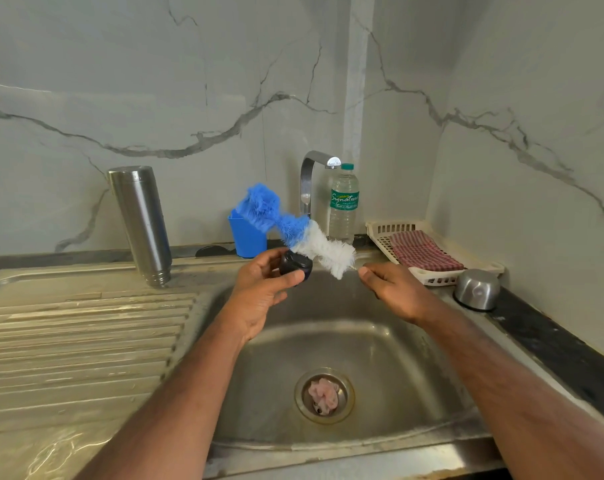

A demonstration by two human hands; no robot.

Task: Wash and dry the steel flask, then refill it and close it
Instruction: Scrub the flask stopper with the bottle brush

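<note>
The steel flask (142, 225) stands upside down, mouth on the sink's drainboard at the left, tilted slightly. My left hand (264, 294) grips a small dark flask cap (295, 266) over the sink basin. My right hand (390, 289) pinches the thin handle end of a blue and white bottle brush (293, 230), whose bristles lie against the cap. A steel cup lid (477, 289) sits upside down on the dark counter at the right. A plastic water bottle (344, 204) stands behind the tap.
The steel sink (380, 344) has a drain strainer (324, 395) holding pinkish scraps. A tap (309, 181) rises at the back. A blue cup (247, 235) stands beside it. A white basket (428, 275) at the right holds a red checked cloth (423, 251).
</note>
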